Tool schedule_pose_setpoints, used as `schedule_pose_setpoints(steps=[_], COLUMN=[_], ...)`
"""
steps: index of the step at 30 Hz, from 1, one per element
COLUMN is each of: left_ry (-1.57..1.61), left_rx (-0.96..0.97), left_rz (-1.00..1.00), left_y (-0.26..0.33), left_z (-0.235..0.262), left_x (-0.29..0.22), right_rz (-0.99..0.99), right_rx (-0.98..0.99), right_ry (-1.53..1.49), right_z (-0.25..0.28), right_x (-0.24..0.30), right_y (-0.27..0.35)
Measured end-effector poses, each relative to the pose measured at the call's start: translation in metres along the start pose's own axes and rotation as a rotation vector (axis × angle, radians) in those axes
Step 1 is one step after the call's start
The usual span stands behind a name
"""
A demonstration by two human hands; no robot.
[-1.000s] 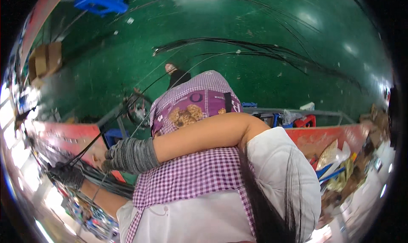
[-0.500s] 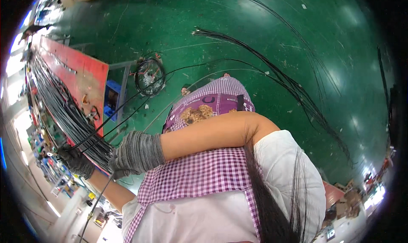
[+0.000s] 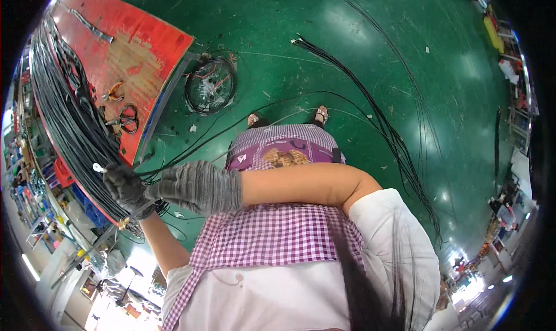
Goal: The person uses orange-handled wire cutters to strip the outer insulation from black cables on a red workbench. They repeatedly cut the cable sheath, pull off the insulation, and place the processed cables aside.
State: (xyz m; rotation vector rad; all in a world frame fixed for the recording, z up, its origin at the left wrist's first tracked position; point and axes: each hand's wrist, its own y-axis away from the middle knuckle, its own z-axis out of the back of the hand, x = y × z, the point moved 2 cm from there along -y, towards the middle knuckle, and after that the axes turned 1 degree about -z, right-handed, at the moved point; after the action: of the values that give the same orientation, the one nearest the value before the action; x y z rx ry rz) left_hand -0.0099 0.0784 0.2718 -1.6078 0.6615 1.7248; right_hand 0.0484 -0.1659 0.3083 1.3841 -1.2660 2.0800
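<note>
My left hand (image 3: 125, 187), in a dark grey glove, is closed around black cable (image 3: 188, 153). A silvery ring terminal (image 3: 99, 167) sticks out past its fingers. My right hand (image 3: 194, 186), in a ribbed grey glove, reaches across my body, its fingertips pressed together against the left hand near the wrist. What those fingertips pinch is hidden. From the hands the cable runs right, above my apron, toward a bundle of black cables (image 3: 379, 114) on the green floor. Beneath the left hand lies a thick bundle of black cables (image 3: 72, 119) along the red table (image 3: 165, 38).
Black-handled scissors (image 3: 124, 120) and orange-handled pliers (image 3: 114, 91) lie on the table beside the cables. A round coil of black cable (image 3: 211, 86) rests on the floor by the table's edge. More thin cables (image 3: 399, 47) trail across the floor at right.
My hands have come together; earlier they were apart, with a cable hanging down from the right hand. The view has turned, so the red table shows larger and both feet appear.
</note>
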Motion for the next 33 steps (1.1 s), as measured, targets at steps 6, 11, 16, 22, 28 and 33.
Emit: schedule_pose_setpoints(steps=[6,11,16,22,28,33], left_ry=[-0.156,-0.136,0.176,0.382,0.418,0.395], left_rx=[-0.080,0.043,-0.185,-0.183,-0.144,-0.136], left_rz=[0.115,0.068,0.316,0.274,0.113,0.025], left_y=[-0.044,-0.036,-0.032,-0.055,-0.031,-0.019], left_z=[0.003,-0.040,-0.050,-0.039,-0.040,-0.048], left_x=[0.039,0.028,0.025,-0.013,-0.042,-0.059], right_rz=[-0.043,-0.247,-0.470,-0.476,-0.355,-0.261], right_rx=[-0.047,-0.048,-0.075,0.089,0.164,0.172], right_ry=[-0.028,-0.001,-0.215,0.271,0.358,0.468], right_z=[-0.040,-0.047,-0.034,-0.001,0.001,0.014], right_x=[-0.029,-0.055,-0.090,-0.084,-0.056,-0.043], right_y=[-0.029,-0.049,-0.037,-0.023,-0.043,-0.046])
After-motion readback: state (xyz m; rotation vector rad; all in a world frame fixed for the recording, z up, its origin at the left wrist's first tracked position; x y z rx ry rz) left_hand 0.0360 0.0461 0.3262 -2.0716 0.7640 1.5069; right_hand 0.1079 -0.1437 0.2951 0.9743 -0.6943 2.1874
